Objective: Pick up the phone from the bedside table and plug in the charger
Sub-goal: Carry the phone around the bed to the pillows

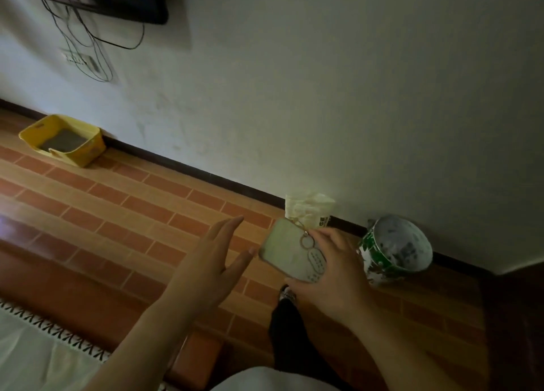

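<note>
head view | worn high, tilted | looks forward-down, close over both forearms | toward floor (123, 214) and wall (323, 96)

Smooth pale phone case (287, 252) with metal ring (305, 241); glossy tiled floor (123, 202); yellow plastic basket (88, 152).

Phone (290, 249) between hands, above floor (117, 202)

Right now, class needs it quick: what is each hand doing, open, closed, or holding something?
Left hand: open, fingers spread, holding nothing, beside the phone.
Right hand: closed on the phone, held above the floor.
</note>
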The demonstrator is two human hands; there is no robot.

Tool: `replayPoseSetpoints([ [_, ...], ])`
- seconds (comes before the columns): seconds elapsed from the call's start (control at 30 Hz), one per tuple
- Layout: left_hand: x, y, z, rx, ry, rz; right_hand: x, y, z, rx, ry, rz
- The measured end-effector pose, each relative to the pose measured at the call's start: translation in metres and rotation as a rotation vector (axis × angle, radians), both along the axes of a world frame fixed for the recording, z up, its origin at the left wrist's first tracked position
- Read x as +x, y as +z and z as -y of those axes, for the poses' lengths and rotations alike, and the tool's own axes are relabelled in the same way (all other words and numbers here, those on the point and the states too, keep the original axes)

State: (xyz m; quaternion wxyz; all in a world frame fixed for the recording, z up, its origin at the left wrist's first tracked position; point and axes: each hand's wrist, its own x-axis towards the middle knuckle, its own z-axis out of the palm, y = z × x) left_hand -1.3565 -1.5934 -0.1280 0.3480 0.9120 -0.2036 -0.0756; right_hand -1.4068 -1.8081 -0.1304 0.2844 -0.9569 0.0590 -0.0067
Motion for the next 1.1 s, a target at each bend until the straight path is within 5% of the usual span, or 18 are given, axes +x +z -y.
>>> replayPoseSetpoints([
  [0.57,0.303,-0.021,-0.003,0.125,0.364,-0.040,0.381,-0.024,-0.002,0.063,0.380,-0.037],
  [1.1,0.365,-0.014,-0.269,0.062,1.051,-0.031,0.567,-0.023,-0.318,0.060,1.061,-0.054],
])
